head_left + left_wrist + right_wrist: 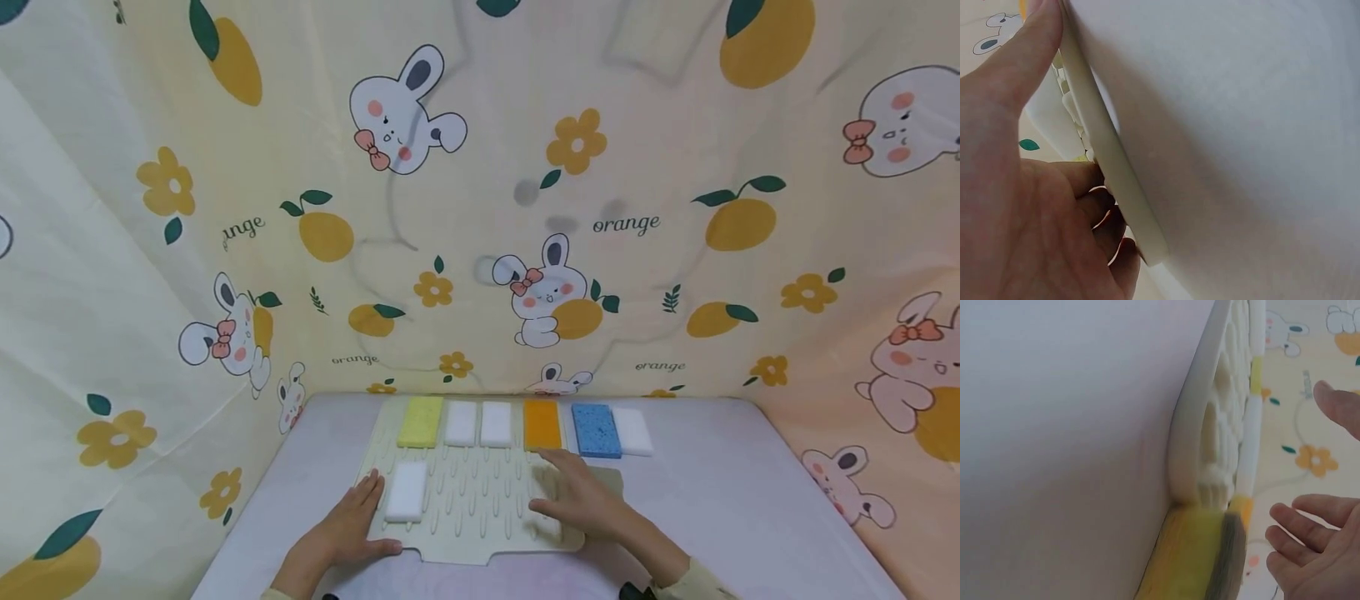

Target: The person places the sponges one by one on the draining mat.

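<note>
A cream pegged drying rack lies flat on the table. My left hand rests at its front left corner, fingers laid along the left side and thumb on the front edge. In the left wrist view those fingers touch the rack's rim. Beside them a white sponge lies on the pegs. My right hand hovers over the rack's right side, thumb and fingers spread apart around nothing. Partly hidden beneath it is a yellow sponge with a dark scouring layer, beside the rack.
Along the rack's back lie a yellow sponge, two white sponges and an orange sponge. Further right, a blue sponge and another white sponge sit side by side. A printed cloth hangs behind the table.
</note>
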Motion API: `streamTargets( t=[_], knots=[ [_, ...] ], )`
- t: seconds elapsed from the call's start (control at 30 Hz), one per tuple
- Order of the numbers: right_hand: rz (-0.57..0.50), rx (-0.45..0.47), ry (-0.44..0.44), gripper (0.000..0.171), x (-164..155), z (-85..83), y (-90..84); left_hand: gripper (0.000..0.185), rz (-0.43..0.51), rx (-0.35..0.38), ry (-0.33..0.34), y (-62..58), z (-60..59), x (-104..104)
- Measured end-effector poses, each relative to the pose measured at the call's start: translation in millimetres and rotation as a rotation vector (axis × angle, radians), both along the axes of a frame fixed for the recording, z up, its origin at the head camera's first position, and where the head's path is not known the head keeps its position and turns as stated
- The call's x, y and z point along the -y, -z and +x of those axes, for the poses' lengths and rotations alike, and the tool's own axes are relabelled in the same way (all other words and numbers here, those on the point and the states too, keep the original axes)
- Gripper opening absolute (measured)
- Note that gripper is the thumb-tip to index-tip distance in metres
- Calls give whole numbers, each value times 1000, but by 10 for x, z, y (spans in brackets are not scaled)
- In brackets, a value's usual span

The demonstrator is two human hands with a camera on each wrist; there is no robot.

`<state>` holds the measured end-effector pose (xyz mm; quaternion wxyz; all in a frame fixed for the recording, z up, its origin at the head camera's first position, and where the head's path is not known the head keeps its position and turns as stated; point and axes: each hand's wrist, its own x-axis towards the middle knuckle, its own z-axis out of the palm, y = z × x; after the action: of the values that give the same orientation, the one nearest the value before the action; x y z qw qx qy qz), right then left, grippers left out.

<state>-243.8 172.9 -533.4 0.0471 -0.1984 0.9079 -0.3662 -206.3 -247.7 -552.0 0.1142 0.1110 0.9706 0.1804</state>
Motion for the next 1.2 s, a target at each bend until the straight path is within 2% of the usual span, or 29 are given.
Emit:
streamTargets(
  t=[0.2,0.53,0.87,0.97,1.2],
  knots=[
    [66,-28,4,92,-230,54,-4,122,-7,0,-1,4,3,5],
    [102,-86,21,102,-626,53,71,123,-2,-20,15,58,-18,44],
    [154,-104,-22,114,-940,97,112,123,-19,-12,22,85,-21,34],
    [174,-80,-9,118,-999,99,122,123,-15,-10,22,87,-22,33],
    [154,57,28,122,-1063,110,128,126,-21,-6,20,100,-30,33]
  ],
)
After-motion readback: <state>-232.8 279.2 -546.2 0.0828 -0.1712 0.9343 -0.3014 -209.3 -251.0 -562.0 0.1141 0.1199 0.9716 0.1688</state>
